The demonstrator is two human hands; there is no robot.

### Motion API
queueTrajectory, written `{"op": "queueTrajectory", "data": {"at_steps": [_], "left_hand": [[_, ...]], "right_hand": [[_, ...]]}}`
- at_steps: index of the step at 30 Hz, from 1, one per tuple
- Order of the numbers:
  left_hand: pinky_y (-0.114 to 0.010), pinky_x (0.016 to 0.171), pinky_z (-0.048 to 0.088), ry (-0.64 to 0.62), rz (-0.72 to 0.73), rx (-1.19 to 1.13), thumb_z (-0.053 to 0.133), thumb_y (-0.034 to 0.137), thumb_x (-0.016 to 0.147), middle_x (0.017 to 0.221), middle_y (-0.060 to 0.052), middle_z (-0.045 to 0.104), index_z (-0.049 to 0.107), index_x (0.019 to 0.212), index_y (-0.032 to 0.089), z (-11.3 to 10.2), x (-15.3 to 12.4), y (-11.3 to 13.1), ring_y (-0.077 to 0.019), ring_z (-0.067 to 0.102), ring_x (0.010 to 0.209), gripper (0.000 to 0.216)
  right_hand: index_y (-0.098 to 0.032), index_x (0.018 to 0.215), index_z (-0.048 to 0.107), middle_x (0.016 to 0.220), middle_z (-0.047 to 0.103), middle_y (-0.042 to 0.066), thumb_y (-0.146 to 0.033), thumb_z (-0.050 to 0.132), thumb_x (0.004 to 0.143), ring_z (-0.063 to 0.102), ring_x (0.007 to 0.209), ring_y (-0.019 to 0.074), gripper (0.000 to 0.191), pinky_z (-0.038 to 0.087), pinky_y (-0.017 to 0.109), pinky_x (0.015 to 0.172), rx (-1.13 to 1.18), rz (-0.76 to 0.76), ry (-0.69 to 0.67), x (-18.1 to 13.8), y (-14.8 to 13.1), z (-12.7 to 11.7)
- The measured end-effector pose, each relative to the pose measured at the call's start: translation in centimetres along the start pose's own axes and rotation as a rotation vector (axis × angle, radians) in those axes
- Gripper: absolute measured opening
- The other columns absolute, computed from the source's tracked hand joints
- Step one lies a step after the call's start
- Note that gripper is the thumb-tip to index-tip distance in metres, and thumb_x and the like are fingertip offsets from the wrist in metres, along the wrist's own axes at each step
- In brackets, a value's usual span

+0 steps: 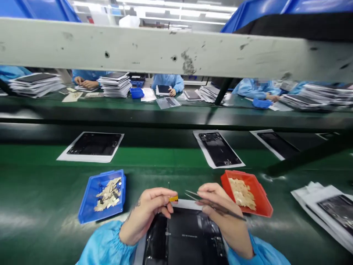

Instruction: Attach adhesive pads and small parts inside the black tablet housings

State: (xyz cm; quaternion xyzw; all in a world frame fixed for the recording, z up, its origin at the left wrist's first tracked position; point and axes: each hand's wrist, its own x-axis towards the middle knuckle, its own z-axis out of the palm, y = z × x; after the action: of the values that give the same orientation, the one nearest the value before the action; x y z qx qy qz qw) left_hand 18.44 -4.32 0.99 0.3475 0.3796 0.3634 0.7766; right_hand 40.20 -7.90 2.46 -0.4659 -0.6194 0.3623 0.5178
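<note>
Between the thumb and fingers of my left hand (154, 204) is a small yellow piece with a dark edge (173, 198); its exact kind is too small to make out. My right hand (220, 204) grips metal tweezers (217, 207), their tips apart and pointing left toward the yellow piece without touching it. Beneath both hands lies an open tablet housing (187, 235) with a black battery area and exposed circuitry, resting on a white sheet.
A blue tray (82, 209) of small pale and dark pieces stands left, a red tray (264, 202) of beige pieces right. Tablet housings (95, 143) lie on the green belt (154, 156). A metal beam (138, 49) crosses above; co-workers (168, 82) sit beyond.
</note>
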Motion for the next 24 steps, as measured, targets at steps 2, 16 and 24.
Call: {"op": "queueTrajectory", "data": {"at_steps": [2, 16, 24], "left_hand": [[-0.022, 0.06, 0.048, -0.021, -0.006, -0.023, 0.064, 0.024, 0.077, 0.068, -0.008, 0.065, 0.071, 0.095, 0.008, -0.1, -0.1, 0.1, -0.0122, 0.059, 0.06, 0.026], [-0.023, 0.062, 0.047, -0.108, -0.076, -0.085, 0.061, 0.02, 0.077, 0.068, -0.008, 0.067, 0.072, 0.095, 0.01, 0.3, -0.6, -0.4, -0.0119, 0.059, 0.059, 0.023], [-0.023, 0.061, 0.048, -0.132, -0.105, -0.11, 0.061, 0.017, 0.074, 0.065, -0.008, 0.066, 0.073, 0.093, 0.008, 0.5, -0.7, -0.4, -0.0124, 0.059, 0.059, 0.023]], "right_hand": [[-0.029, 0.104, 0.071, 0.1, 0.067, 0.007, -0.019, 0.067, 0.081, 0.064, 0.096, 0.0234, 0.026, 0.057, 0.034, 0.077, -0.134, -0.154, -0.1, -0.3, -0.4, -0.1], [-0.031, 0.097, 0.067, 0.087, 0.074, 0.001, -0.016, 0.071, 0.077, 0.07, 0.085, 0.0238, 0.025, 0.039, 0.059, 0.102, -0.267, -0.446, -0.179, 0.1, -0.5, 1.0], [-0.031, 0.096, 0.069, 0.09, 0.074, 0.002, -0.016, 0.07, 0.078, 0.07, 0.084, 0.0237, 0.024, 0.042, 0.057, 0.099, -0.231, -0.386, -0.208, -0.3, 0.1, 0.7]]}}
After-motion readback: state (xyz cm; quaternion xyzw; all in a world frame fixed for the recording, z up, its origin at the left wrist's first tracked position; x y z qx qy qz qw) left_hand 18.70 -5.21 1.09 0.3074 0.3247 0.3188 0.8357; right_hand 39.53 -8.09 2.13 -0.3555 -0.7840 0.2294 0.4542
